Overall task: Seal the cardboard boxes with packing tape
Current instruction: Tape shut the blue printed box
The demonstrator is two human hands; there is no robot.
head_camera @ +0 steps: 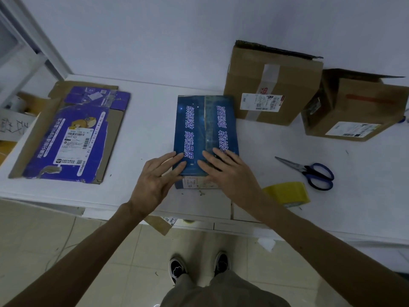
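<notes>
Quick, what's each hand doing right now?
Left hand: open, fingers flat on the blue box, on its left flap.
Right hand: open, fingers flat on its right flap.

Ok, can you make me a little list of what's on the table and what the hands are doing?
Blue box: middle of the table, top flaps folded shut
Left hand: flat, pressing the left flap
Right hand: flat, pressing the right flap
Yellow tape roll: on the table beside the right wrist, untouched
Scissors: right of the blue box, blue handles
Brown boxes: two, back right
Flattened purple box: left side
</notes>
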